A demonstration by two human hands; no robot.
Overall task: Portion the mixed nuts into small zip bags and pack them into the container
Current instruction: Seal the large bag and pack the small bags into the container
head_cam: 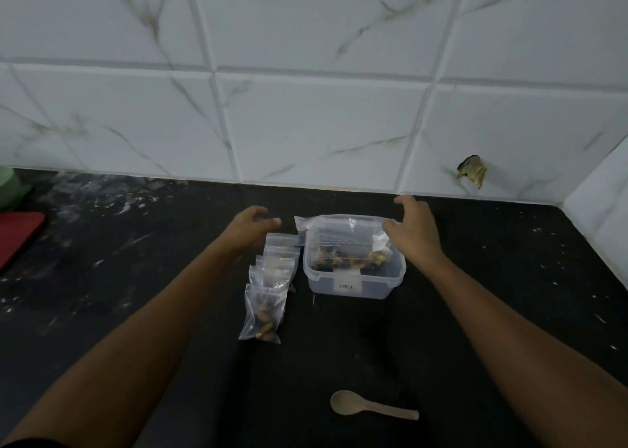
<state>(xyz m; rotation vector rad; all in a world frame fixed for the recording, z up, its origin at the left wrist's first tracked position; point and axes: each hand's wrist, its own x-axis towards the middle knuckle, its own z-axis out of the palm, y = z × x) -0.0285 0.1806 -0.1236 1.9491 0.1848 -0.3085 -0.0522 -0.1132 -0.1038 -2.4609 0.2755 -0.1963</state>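
**Nut bags lined up beside an open tub, both hands reaching in**

Nearest, on the dark tabletop [475, 311]: a pale spoon [370, 408], bowl to the left, handle to the right, well apart from all else.

Further in, left of centre: a row of small zip bags [270, 284], overlapping one behind another and running away from the camera; brown nuts visible in the front bag [261, 316]; contents of the rear ones hard to make out through the plastic.

Just right of the row, close beside it though contact hard to judge: a clear lidless tub [353, 279], a small label on its near wall; inside, a large clear bag [343, 240] with mixed nuts [350, 260] heaped at its bottom, its top standing above the rim and leaning toward the back-left corner.

Above the far end of the row: left hand [253, 225], fingers loosely curled and bunched toward the thumb, gripping nothing visible; touching the rearmost bag or not, cannot tell.

At the tub's far right corner: right hand [413, 228], fingers spread and bent in a wide claw, thumb by the large bag's upper right edge, forefinger reaching beyond the tub; no firm grip to be seen, contact with the plastic unclear.

Far left edge: a red flat thing [18, 235] and, behind it, part of something pale green [6, 186]; both cut off.

Behind everything: white marbled wall tiles [306, 124], with a chipped hole [471, 171] low on the right.
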